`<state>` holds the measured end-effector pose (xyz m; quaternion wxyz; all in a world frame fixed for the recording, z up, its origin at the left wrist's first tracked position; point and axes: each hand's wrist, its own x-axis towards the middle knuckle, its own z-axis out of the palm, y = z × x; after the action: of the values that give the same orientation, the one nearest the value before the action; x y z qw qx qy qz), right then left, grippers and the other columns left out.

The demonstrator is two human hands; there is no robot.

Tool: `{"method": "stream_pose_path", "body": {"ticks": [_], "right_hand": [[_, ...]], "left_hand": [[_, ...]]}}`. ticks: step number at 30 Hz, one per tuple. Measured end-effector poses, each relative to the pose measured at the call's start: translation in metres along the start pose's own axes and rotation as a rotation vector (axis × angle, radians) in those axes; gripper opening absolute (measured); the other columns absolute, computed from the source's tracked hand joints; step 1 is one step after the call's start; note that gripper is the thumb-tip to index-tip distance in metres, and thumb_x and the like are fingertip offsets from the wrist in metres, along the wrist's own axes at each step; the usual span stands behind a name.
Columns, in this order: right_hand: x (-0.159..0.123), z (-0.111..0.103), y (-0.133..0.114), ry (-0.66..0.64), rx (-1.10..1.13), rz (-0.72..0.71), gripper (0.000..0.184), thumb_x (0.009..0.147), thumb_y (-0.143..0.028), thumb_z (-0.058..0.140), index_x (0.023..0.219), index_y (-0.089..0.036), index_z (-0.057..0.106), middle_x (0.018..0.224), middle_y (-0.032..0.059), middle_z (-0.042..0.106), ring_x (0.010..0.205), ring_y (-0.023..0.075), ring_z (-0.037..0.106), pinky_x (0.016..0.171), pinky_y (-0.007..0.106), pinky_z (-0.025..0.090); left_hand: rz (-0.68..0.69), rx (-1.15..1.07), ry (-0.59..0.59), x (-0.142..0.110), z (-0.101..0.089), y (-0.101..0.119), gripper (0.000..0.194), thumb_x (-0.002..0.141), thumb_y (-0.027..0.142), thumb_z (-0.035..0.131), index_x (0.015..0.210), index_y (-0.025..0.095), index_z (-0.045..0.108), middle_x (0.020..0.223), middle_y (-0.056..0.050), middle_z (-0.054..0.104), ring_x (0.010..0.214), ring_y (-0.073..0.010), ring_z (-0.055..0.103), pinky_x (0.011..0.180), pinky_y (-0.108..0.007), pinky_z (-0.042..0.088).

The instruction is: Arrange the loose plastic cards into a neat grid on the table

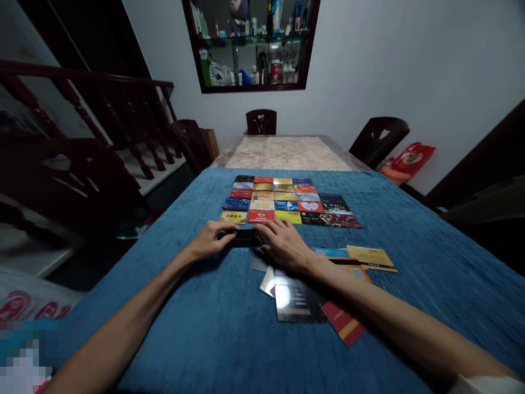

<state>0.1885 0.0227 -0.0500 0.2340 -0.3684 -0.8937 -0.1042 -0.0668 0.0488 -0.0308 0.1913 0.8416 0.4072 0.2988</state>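
both hands [248,239] grip a glossy black rectangular card [245,237] over blue cloth [197,306]

cloth [192,317]: plain blue | held card [245,238]: black — pale marks, perhaps lettering | heart card [310,207]: red — white heart

We can read 注册金卡 on the yellow card [233,217] and VIP on a black card [314,219] in the same row; other lettering looks too small or blurred for us

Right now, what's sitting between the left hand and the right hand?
A black card lies between the left hand and the right hand, with fingers of each at its ends; the head view shows it.
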Motion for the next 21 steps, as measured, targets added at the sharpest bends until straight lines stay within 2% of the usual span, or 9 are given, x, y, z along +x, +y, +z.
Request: {"method": "stream_pose_path", "body": {"ticks": [7,11,15,21], "right_hand": [[0.0,0.0,0.004,0.067,-0.048,-0.046,0.05,0.088,-0.029,0.068,0.133,-0.018,0.052,0.115,0.012,0.066,0.103,0.0278,0.053,0.088,0.042,0.04],[0.0,-0.001,0.006,0.137,-0.104,-0.087,0.037,0.094,-0.021,0.056,0.13,-0.018,0.056,0.114,0.0124,0.064,0.103,0.0262,0.051,0.089,0.041,0.039],[0.001,-0.004,0.008,0.223,-0.15,-0.104,0.035,0.096,-0.017,0.047,0.13,-0.016,0.056,0.117,0.0136,0.061,0.108,0.027,0.047,0.089,0.041,0.038],[0.002,-0.012,0.014,0.252,-0.192,-0.142,0.04,0.091,-0.018,0.054,0.132,-0.016,0.055,0.119,0.0145,0.06,0.11,0.0288,0.045,0.088,0.041,0.038]], "left_hand": [[0.0,-0.015,0.026,0.0,0.0,0.004,0.023,0.082,0.024,0.061,0.097,0.016,0.077,0.099,-0.008,0.078,0.091,-0.0233,0.072,0.089,-0.036,0.057],[0.032,-0.025,0.053,-0.001,0.002,0.005,0.024,0.082,0.024,0.062,0.098,0.015,0.076,0.098,-0.01,0.078,0.091,-0.0235,0.073,0.087,-0.036,0.058],[0.036,-0.019,0.087,0.0,0.004,0.007,0.022,0.082,0.024,0.063,0.098,0.016,0.076,0.099,-0.009,0.078,0.091,-0.0234,0.073,0.087,-0.037,0.058],[0.087,-0.002,0.154,0.001,0.007,0.016,0.026,0.085,0.022,0.061,0.109,0.016,0.071,0.095,-0.007,0.077,0.083,-0.0196,0.072,0.082,-0.033,0.059]]}}
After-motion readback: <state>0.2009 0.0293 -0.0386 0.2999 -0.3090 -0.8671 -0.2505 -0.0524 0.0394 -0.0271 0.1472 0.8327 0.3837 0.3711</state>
